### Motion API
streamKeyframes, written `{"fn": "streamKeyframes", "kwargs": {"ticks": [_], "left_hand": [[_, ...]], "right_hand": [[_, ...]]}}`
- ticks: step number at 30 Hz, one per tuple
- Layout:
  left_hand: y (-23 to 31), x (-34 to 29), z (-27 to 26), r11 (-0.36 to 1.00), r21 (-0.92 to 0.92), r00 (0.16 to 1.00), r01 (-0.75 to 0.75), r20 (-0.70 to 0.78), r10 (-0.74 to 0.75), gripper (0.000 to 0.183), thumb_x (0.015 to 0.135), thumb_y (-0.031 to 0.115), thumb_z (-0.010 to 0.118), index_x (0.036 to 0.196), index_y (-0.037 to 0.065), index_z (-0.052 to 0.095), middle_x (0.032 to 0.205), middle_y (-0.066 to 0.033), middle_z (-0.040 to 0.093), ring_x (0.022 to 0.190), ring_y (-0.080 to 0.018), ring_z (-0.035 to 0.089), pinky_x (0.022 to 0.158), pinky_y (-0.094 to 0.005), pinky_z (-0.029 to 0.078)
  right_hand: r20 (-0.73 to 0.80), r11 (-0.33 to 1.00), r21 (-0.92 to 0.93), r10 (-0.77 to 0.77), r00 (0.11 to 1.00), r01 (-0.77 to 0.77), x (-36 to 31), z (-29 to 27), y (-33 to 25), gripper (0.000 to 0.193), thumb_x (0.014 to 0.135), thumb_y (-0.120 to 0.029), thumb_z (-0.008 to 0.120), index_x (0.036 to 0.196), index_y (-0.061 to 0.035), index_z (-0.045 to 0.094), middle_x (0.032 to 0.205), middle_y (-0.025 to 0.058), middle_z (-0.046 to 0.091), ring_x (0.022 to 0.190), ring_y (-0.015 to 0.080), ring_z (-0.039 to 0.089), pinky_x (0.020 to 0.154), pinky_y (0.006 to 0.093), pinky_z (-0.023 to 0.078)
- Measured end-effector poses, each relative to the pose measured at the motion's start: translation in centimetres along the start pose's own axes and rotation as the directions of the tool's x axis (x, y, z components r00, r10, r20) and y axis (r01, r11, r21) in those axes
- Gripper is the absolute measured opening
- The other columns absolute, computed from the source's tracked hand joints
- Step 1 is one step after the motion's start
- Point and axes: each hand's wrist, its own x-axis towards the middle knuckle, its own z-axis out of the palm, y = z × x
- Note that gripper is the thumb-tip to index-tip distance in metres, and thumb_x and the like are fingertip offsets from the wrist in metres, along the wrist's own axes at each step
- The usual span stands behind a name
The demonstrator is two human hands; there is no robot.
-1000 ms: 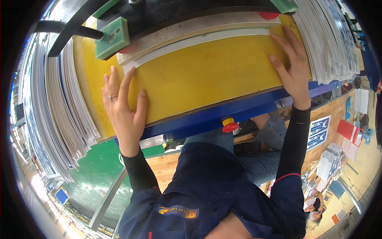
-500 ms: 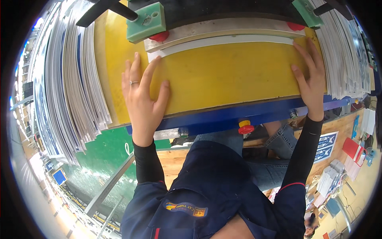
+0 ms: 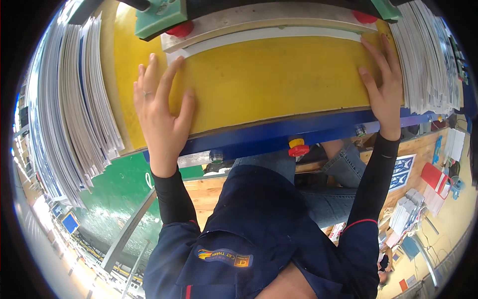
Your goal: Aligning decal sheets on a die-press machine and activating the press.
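Note:
A white strip of paper [image 3: 249, 36] shows along the near side of a long metal bar [image 3: 259, 18], on a yellow work surface [image 3: 269, 74]. The rest of the paper is hidden under the bar. My left hand [image 3: 160, 112] lies with fingers spread on the yellow surface, its index fingertip at the strip's left end. At the other end, my right hand [image 3: 386, 92] has its fingers stretched forward, the index fingertip touching the strip's right corner. Neither hand grips anything.
Green blocks [image 3: 163, 19] and red pads [image 3: 180, 30] flank the bar. Tall rows of paper sheets [image 3: 74, 99] stand at left, with another stack [image 3: 428, 65] at right. A red push button [image 3: 298, 150] juts from the blue front edge [image 3: 249, 135] above my legs.
The whole view has shifted, so the machine sits a little higher and further left. Both hands keep nearly the same places at the strip's ends.

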Motion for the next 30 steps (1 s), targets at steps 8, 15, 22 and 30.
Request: {"fn": "streamKeyframes", "kwargs": {"ticks": [8, 15, 22, 30], "left_hand": [[-0.1, 0.0, 0.0, 0.999, 0.037, 1.0, -0.008, 0.02, 0.007, 0.047, 0.096, 0.02, 0.061, 0.142, 0.017, 0.061, 0.16, -0.0161, 0.043, 0.15, -0.0405, 0.034, 0.122, -0.0504, 0.026], [-0.2, -0.1, 0.0, 0.999, 0.038, 1.0, -0.009, 0.024, 0.008, 0.047, 0.096, 0.022, 0.06, 0.143, 0.017, 0.061, 0.16, -0.0161, 0.043, 0.15, -0.0405, 0.035, 0.122, -0.0511, 0.026], [-0.4, -0.1, 0.2, 1.0, 0.018, 1.0, -0.007, 0.007, 0.007, 0.048, 0.093, 0.026, 0.066, 0.139, 0.015, 0.063, 0.158, -0.0164, 0.045, 0.149, -0.0414, 0.037, 0.121, -0.0562, 0.024], [0.0, -0.1, 0.1, 1.0, 0.011, 1.0, -0.006, 0.008, 0.006, 0.047, 0.093, 0.023, 0.065, 0.14, 0.017, 0.062, 0.158, -0.0167, 0.045, 0.148, -0.0419, 0.038, 0.121, -0.0567, 0.024]], "right_hand": [[-0.013, 1.0, 0.011, 0.0, 1.0, 0.0, 0.0, 0.1, 0.2, 0.048, 0.093, -0.04, 0.067, 0.138, -0.0265, 0.065, 0.157, 0.0203, 0.045, 0.142, 0.0418, 0.045, 0.116, 0.05, 0.036], [-0.018, 1.0, 0.014, -0.006, 1.0, 0.006, -0.1, 0.3, 0.4, 0.048, 0.092, -0.042, 0.067, 0.138, -0.0278, 0.066, 0.158, 0.0193, 0.045, 0.142, 0.0409, 0.045, 0.117, 0.0503, 0.036], [-0.022, 1.0, -0.001, -0.005, 1.0, 0.005, -0.3, 0.4, 0.5, 0.047, 0.092, -0.043, 0.067, 0.137, -0.0293, 0.066, 0.158, 0.0176, 0.045, 0.142, 0.0399, 0.046, 0.116, 0.0505, 0.037], [0.003, 0.999, 0.031, 0.024, 1.0, -0.024, 0.2, -0.1, -0.5, 0.047, 0.093, -0.033, 0.063, 0.138, -0.0215, 0.066, 0.158, 0.0193, 0.044, 0.145, 0.0415, 0.043, 0.119, 0.0458, 0.034]]}}
